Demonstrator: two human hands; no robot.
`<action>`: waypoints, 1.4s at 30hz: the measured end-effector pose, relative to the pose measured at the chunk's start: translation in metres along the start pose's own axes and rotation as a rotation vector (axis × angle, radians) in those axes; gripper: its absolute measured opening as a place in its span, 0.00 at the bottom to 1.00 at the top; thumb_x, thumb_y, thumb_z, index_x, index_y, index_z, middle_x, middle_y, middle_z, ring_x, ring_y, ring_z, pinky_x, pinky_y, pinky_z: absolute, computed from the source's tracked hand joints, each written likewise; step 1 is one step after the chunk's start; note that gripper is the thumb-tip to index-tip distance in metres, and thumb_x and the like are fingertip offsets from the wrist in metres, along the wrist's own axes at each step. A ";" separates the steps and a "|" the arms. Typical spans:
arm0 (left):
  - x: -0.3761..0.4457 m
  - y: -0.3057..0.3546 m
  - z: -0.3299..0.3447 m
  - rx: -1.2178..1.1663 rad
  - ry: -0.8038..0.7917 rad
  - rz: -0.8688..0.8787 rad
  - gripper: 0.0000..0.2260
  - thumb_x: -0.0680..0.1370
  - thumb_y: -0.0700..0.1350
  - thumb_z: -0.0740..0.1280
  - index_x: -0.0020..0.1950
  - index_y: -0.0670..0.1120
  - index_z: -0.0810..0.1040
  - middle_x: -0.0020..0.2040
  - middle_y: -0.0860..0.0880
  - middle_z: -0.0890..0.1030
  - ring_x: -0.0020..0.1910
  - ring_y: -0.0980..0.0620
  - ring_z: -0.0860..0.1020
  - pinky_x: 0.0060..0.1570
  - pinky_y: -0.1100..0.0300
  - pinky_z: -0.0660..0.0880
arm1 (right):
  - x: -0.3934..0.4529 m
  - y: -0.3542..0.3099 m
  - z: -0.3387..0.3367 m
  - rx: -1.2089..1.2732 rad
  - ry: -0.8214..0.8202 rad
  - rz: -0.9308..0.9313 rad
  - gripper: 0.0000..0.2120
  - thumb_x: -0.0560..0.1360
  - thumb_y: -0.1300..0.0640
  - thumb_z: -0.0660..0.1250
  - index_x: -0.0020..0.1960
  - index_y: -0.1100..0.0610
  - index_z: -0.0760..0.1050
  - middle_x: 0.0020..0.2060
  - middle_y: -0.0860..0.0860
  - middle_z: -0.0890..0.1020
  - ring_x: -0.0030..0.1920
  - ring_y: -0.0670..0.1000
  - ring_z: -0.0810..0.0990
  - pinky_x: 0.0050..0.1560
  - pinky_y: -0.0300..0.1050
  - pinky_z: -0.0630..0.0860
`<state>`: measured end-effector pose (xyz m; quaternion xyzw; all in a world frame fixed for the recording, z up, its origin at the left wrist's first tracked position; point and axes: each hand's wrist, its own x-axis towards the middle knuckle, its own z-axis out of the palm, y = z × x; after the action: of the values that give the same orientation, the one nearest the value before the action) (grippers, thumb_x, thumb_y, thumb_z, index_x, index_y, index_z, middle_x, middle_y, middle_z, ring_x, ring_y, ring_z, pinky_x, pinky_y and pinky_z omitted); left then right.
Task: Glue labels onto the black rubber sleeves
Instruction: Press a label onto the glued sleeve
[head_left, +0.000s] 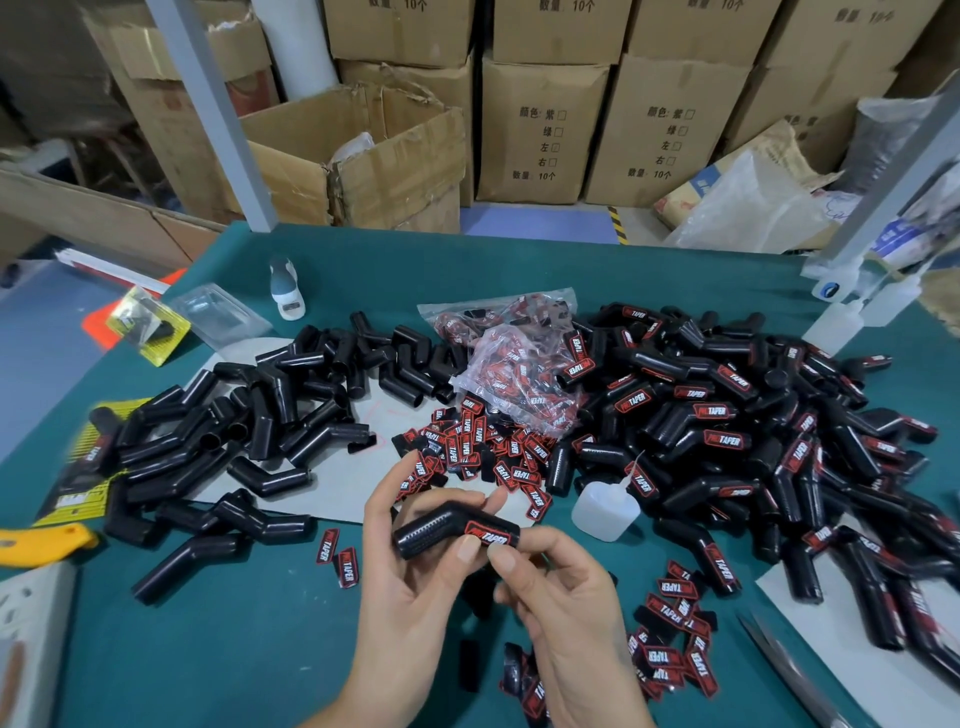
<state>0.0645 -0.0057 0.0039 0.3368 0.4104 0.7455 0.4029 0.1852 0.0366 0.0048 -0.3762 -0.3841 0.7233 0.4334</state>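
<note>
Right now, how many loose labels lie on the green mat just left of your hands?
2. One label lies left of the left hand; the second label sits right beside it. Others could hide under the hands.

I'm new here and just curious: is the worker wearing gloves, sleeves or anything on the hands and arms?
No. The left hand and right hand are both bare: no gloves, rings, watch or wristbands show. The forearms are uncovered down to the bottom edge of the picture, so no sleeve is in view. The fingernails are short and unpainted.
</note>
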 end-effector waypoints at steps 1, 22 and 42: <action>0.000 0.000 -0.001 -0.003 -0.001 -0.004 0.30 0.78 0.44 0.75 0.77 0.56 0.67 0.61 0.37 0.80 0.66 0.33 0.79 0.58 0.47 0.81 | 0.000 -0.001 0.000 -0.003 0.005 -0.009 0.27 0.52 0.39 0.88 0.40 0.56 0.86 0.38 0.55 0.80 0.36 0.50 0.76 0.36 0.38 0.77; 0.006 0.016 -0.008 0.203 -0.020 -0.118 0.14 0.73 0.47 0.77 0.58 0.50 0.84 0.59 0.43 0.86 0.59 0.44 0.85 0.57 0.57 0.81 | 0.002 -0.015 -0.010 -0.190 -0.018 -0.138 0.15 0.61 0.48 0.82 0.38 0.58 0.84 0.37 0.55 0.77 0.37 0.49 0.77 0.41 0.37 0.76; 0.006 0.015 -0.006 0.166 -0.001 -0.150 0.14 0.72 0.47 0.77 0.57 0.48 0.84 0.58 0.42 0.86 0.59 0.42 0.84 0.55 0.57 0.81 | -0.002 -0.022 -0.008 -0.192 -0.023 -0.160 0.05 0.65 0.61 0.79 0.41 0.60 0.87 0.41 0.54 0.83 0.42 0.48 0.82 0.45 0.37 0.78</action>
<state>0.0517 -0.0076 0.0155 0.3378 0.4945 0.6764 0.4288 0.2000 0.0442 0.0213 -0.3760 -0.4854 0.6503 0.4475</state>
